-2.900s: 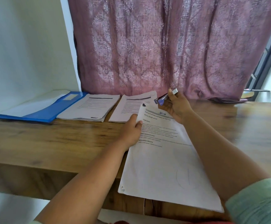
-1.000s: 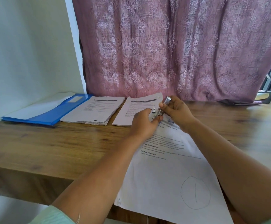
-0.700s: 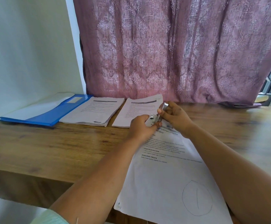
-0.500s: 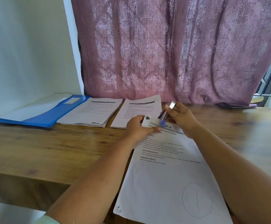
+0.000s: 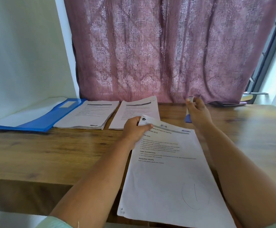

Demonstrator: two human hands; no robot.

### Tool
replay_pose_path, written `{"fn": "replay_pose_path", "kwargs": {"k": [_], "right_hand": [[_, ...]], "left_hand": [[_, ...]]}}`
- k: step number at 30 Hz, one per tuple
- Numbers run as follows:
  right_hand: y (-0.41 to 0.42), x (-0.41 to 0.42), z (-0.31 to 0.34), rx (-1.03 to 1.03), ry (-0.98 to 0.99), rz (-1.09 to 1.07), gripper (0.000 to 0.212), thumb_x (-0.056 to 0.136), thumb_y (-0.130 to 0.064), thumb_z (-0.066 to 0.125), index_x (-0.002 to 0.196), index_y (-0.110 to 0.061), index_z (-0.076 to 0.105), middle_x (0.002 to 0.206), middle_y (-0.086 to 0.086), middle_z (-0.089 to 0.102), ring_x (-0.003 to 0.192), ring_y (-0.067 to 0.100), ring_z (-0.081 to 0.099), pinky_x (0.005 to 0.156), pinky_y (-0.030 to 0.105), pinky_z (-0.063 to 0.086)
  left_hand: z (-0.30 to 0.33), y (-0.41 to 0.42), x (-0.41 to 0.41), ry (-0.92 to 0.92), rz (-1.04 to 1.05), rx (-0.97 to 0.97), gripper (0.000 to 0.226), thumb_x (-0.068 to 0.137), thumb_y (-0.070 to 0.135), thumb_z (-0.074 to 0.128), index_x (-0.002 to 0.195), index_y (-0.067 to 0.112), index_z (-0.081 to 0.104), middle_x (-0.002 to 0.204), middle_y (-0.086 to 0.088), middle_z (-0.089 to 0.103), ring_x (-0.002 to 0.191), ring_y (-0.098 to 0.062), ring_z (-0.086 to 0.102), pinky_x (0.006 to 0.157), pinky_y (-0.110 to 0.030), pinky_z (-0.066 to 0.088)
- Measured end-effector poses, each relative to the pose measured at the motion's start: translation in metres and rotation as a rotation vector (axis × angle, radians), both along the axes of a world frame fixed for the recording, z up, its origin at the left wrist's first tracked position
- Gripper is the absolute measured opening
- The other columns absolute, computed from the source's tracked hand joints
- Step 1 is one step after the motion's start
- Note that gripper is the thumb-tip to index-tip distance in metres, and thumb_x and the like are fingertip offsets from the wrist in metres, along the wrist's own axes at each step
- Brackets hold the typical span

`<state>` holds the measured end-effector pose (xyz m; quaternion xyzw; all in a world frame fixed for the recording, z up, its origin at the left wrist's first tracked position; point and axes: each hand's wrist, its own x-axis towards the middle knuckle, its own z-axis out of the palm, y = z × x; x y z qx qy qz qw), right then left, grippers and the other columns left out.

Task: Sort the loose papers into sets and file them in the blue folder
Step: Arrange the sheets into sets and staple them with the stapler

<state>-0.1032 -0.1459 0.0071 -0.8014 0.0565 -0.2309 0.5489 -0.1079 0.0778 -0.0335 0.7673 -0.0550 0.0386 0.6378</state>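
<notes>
Blue folder (image 5: 35, 122) lies open (far left); paper stacks (image 5: 87, 116) beside it.

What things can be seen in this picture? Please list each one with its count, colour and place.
blue folder: one, blue, lying open at the far left of the table.
thick paper stack: one, white with print, right of the folder.
thin paper set: one, white, right of the stack.
front paper set: one, white, circled 1 drawn low on it, reaching over the near table edge.
stapler: one, blue and silver, at the right hand.
table: one, brown wood.
curtain: one, dusty pink, behind the table.
left hand: pinches the top corner of the front paper set.
right hand: at the stapler, blurred, grip unclear.
</notes>
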Motion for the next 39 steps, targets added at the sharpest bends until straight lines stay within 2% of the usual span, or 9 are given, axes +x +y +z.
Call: {"fn": "replay_pose_path", "kwargs": {"k": [4,7,15,20,22,26,30,34,39], "right_hand": [[-0.043,-0.033,-0.005,-0.431,0.191,-0.103,0.033,0.098,-0.043,0.047,0.125,-0.024,0.051,0.102,0.008,0.062,0.092,0.029,0.056,0.075,0.03,0.034],[-0.077,-0.055,-0.02,-0.635,0.39,-0.24,0.041,0.098,-0.046,0.046,0.132,-0.024,0.052,0.126,0.014,0.06,0.112,0.033,0.055,0.087,0.036,0.042],[-0.125,-0.088,-0.039,-0.871,0.688,-0.439,0.039,0.094,-0.049,0.047,0.122,-0.023,0.058,0.122,0.011,0.053,0.115,0.032,0.053,0.092,0.04,0.047],[-0.114,-0.096,-0.037,-0.851,0.653,-0.542,0.041,0.096,-0.042,0.046,0.128,-0.017,0.05,0.127,0.012,0.048,0.12,0.034,0.047,0.092,0.043,0.045],[-0.104,-0.098,-0.036,-0.917,0.476,-0.572,0.04,0.094,-0.04,0.051,0.128,-0.018,0.051,0.126,0.01,0.049,0.119,0.031,0.045,0.091,0.043,0.044],[-0.068,-0.098,-0.028,-0.605,0.046,-0.274,0.04,0.093,-0.044,0.058,0.12,-0.015,0.062,0.113,0.005,0.064,0.094,0.02,0.058,0.079,0.031,0.047],[-0.04,-0.101,-0.026,-0.179,0.283,0.121,0.061,0.082,-0.063,0.061,0.126,-0.02,0.058,0.11,-0.001,0.068,0.099,0.021,0.065,0.09,0.041,0.053],[-0.042,-0.102,-0.036,-0.021,0.407,0.371,0.061,0.076,-0.041,0.079,0.127,-0.026,0.048,0.118,-0.001,0.066,0.104,0.022,0.066,0.09,0.045,0.056],[-0.061,-0.095,-0.042,0.094,0.484,0.46,0.052,0.085,-0.03,0.072,0.132,-0.022,0.051,0.119,0.006,0.069,0.106,0.032,0.067,0.096,0.054,0.05]], "left_hand": [[-0.001,0.002,-0.001,-0.023,0.011,-0.005,0.02,0.088,0.016,0.071,0.107,0.016,0.068,0.097,0.003,0.073,0.079,-0.007,0.069,0.052,-0.015,0.05],[-0.003,0.002,-0.001,-0.03,0.005,-0.003,0.02,0.089,0.015,0.069,0.109,0.016,0.068,0.101,0.001,0.073,0.084,-0.012,0.069,0.059,-0.02,0.052],[-0.003,-0.002,-0.001,-0.052,-0.004,-0.057,0.013,0.094,0.014,0.061,0.105,0.016,0.067,0.1,-0.002,0.073,0.089,-0.021,0.07,0.076,-0.036,0.059],[-0.002,-0.006,-0.004,-0.042,-0.049,-0.096,0.013,0.098,0.013,0.054,0.102,0.02,0.065,0.101,-0.003,0.072,0.092,-0.023,0.071,0.08,-0.041,0.059],[-0.002,-0.006,-0.005,-0.044,-0.062,-0.104,0.015,0.098,0.014,0.053,0.107,0.018,0.065,0.103,-0.005,0.072,0.093,-0.024,0.071,0.082,-0.044,0.058],[0.001,-0.005,-0.006,-0.074,-0.013,-0.198,0.014,0.099,0.012,0.053,0.107,0.013,0.064,0.102,-0.008,0.072,0.09,-0.024,0.07,0.074,-0.038,0.059],[0.008,-0.002,-0.006,-0.02,0.075,-0.362,0.014,0.099,0.012,0.052,0.106,0.008,0.063,0.095,-0.009,0.07,0.084,-0.026,0.069,0.068,-0.035,0.058],[0.01,0.006,0.003,0.038,0.144,-0.472,0.012,0.099,0.015,0.054,0.102,0.008,0.063,0.094,-0.012,0.068,0.085,-0.03,0.066,0.069,-0.038,0.055],[0.005,0.012,0.013,0.059,0.193,-0.591,0.012,0.1,0.014,0.052,0.097,0.013,0.064,0.096,-0.012,0.068,0.084,-0.028,0.066,0.061,-0.033,0.052]]}}
